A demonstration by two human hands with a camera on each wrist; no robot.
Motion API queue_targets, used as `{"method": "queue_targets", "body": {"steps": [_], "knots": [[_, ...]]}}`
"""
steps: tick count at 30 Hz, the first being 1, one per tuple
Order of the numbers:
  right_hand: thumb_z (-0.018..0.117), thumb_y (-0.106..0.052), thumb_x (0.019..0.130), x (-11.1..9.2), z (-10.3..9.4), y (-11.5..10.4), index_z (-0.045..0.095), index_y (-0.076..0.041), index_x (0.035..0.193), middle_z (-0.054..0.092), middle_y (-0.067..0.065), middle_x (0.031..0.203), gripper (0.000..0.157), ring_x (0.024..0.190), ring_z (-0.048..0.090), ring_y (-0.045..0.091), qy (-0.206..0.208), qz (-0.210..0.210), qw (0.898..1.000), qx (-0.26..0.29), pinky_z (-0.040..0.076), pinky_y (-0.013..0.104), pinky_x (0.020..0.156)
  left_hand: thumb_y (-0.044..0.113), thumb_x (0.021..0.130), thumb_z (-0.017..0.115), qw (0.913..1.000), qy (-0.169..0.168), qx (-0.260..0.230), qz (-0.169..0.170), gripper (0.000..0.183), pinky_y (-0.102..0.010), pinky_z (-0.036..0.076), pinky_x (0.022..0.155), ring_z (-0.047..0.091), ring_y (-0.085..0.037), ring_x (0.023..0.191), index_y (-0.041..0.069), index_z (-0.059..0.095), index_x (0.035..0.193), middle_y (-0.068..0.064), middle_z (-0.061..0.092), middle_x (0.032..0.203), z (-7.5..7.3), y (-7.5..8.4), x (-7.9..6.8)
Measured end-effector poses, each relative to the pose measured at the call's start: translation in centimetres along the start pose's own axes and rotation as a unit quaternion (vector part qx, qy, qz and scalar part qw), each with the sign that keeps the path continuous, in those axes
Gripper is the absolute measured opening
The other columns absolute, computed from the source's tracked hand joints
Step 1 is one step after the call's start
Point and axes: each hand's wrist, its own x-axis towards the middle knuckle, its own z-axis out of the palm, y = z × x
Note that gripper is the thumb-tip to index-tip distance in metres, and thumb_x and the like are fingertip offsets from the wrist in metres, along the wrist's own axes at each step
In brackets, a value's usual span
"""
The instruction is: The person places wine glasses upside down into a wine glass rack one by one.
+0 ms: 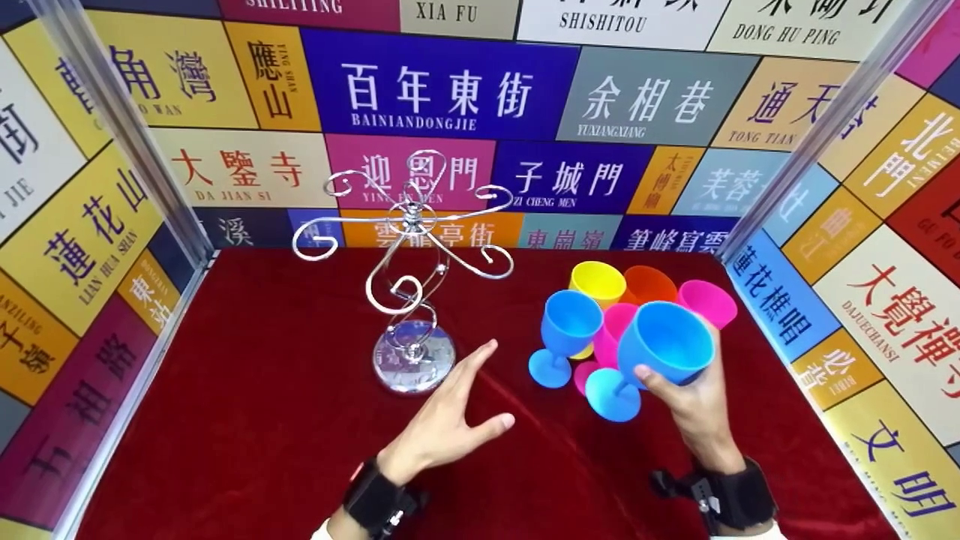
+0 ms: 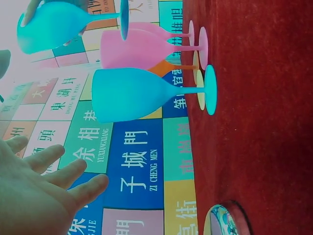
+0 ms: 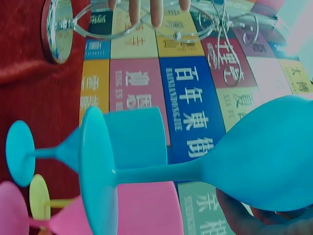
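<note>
My right hand (image 1: pixel 697 412) grips a blue plastic goblet (image 1: pixel 667 341) by its bowl, thumb on the near side. The goblet hangs upright above the table, its stem and foot free below, as the right wrist view also shows. Behind it stands a second blue goblet (image 1: pixel 571 322), with a yellow goblet (image 1: pixel 598 281), an orange goblet (image 1: pixel 649 283) and two pink goblets, one nearer (image 1: pixel 616 330) and one farther right (image 1: pixel 708 301). My left hand (image 1: pixel 442 427) is held with fingers spread and holds nothing. It is nearest the round base (image 1: pixel 414 367) of a silver metal goblet rack (image 1: pixel 411 217).
A dark red velvet cloth (image 1: pixel 247 420) covers the table. The rack's curled arms spread out above its base at centre left. Printed panels (image 1: pixel 442 82) with place names enclose the back and both sides, joined by metal corner posts (image 1: pixel 817 135).
</note>
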Motion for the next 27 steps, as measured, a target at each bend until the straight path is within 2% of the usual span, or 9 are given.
{"method": "queue_targets", "body": {"steps": [10, 18, 23, 27], "knots": [[0.079, 0.006, 0.071, 0.2, 2.7, 0.8, 0.036, -0.002, 0.141, 0.053, 0.014, 0.13, 0.083, 0.118, 0.051, 0.029, -0.056, -0.024, 0.998, 0.003, 0.049, 0.03, 0.097, 0.059, 0.089, 0.06, 0.9999, -0.004, -0.01, 0.0, 0.086, -0.047, 0.032, 0.119, 0.028, -0.016, 0.149, 0.031, 0.017, 0.157, 0.009, 0.024, 0.162, 0.5, 0.0, 0.2], [0.077, 0.008, 0.068, 0.0, 4.8, 0.9, 0.034, -0.002, 0.143, 0.051, 0.017, 0.131, 0.086, 0.119, 0.051, 0.031, -0.08, -0.019, 0.997, 0.005, 0.052, 0.033, 0.095, 0.055, 0.087, 0.065, 0.9994, 0.006, -0.034, -0.002, 0.085, -0.046, 0.032, 0.119, 0.029, -0.011, 0.148, 0.035, 0.018, 0.156, 0.014, 0.028, 0.16, 0.5, 0.7, 0.7], [0.075, 0.008, 0.069, -0.1, 5.8, 1.0, 0.033, 0.001, 0.142, 0.051, 0.017, 0.131, 0.084, 0.118, 0.052, 0.03, -0.094, -0.029, 0.995, 0.011, 0.052, 0.032, 0.095, 0.048, 0.087, 0.07, 0.9983, 0.023, -0.054, 0.004, 0.087, -0.046, 0.03, 0.12, 0.03, -0.013, 0.148, 0.032, 0.018, 0.156, 0.012, 0.031, 0.159, 0.7, 0.8, 0.7], [0.075, 0.006, 0.071, 0.0, 6.7, 1.2, 0.032, 0.001, 0.143, 0.052, 0.017, 0.132, 0.084, 0.119, 0.053, 0.03, -0.112, -0.034, 0.993, 0.017, 0.052, 0.033, 0.096, 0.05, 0.087, 0.069, 0.9977, 0.026, -0.062, 0.004, 0.087, -0.047, 0.031, 0.119, 0.032, -0.015, 0.147, 0.03, 0.019, 0.156, 0.01, 0.033, 0.158, 0.9, 0.7, 0.7]]}}
